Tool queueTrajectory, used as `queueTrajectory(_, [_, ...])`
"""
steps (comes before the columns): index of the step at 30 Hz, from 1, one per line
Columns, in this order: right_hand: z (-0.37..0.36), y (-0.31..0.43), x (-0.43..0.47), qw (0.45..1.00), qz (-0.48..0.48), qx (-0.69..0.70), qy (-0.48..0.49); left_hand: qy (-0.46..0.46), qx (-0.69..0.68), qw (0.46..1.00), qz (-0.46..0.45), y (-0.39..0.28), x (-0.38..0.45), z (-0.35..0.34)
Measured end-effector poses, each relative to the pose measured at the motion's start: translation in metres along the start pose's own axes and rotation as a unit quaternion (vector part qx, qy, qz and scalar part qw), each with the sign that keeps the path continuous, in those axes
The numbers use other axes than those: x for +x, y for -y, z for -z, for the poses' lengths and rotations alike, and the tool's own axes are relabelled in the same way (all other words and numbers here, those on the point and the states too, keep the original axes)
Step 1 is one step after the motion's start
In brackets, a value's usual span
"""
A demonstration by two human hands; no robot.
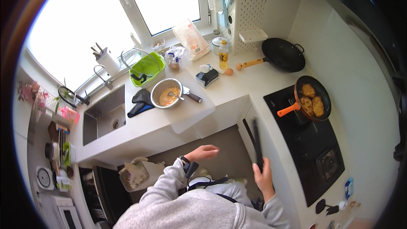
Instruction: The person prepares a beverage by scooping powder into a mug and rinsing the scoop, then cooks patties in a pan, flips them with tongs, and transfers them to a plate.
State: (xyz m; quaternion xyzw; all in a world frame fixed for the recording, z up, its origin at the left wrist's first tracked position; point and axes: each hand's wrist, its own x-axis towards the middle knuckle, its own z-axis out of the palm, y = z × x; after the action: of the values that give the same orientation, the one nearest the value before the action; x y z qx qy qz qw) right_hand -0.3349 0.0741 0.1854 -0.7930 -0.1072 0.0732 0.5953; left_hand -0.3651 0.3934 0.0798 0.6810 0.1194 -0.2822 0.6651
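Note:
My right hand (264, 175) grips a long black utensil (258, 146), its upper end blurred, in front of the cabinet below the cooktop. My left hand (203, 152) hangs over the floor, holding nothing visible; its fingers are loosely bent together. On the black cooktop (306, 152) sits a frying pan (313, 84) with an orange handle, and several browned patties (306, 105) lie in it. A steel bowl (167, 82) of orange-yellow mixture (168, 97) stands on the counter with a spoon (175, 95) in it. A knife or spatula with a dark handle (194, 97) lies beside the bowl.
Behind the cooktop lies a black wok (283, 54). An oil bottle (223, 55), an egg (228, 72), a flour-like bag (192, 41) and a green basin (148, 70) stand along the back counter. The sink (105, 116) is at left. A waste bin (136, 176) stands at lower left.

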Motion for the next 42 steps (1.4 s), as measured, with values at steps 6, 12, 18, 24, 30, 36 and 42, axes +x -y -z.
queueTrajectory(6, [-0.168,0.074,0.044,0.952,0.042,0.098,0.288,-0.024,-0.119,0.963,-0.241,-0.098,-0.097,0.025])
queueTrajectory(12, [-0.220,0.081,0.209,0.980,0.137,-0.006,0.148,-0.404,-0.335,0.794,-0.308,-0.084,-0.171,0.085])
queueTrajectory(18, [-0.250,0.029,0.471,0.988,0.065,-0.107,-0.093,-0.552,-0.264,0.746,-0.264,-0.089,-0.188,0.097])
queueTrajectory(24, [-0.276,-0.017,0.588,0.994,0.020,-0.062,-0.084,-0.621,-0.239,0.725,-0.180,-0.145,-0.154,0.078])
queueTrajectory(30, [-0.268,0.004,0.584,0.990,0.125,-0.007,-0.068,-0.624,-0.138,0.754,-0.151,-0.212,-0.105,0.085])
queueTrajectory(36, [-0.208,0.092,0.440,0.919,0.393,0.034,0.013,-0.586,-0.015,0.783,-0.207,-0.278,-0.073,0.092])
queueTrajectory(42, [-0.163,0.102,0.268,0.921,0.371,-0.030,0.113,-0.499,0.011,0.842,-0.208,-0.280,-0.059,0.062])
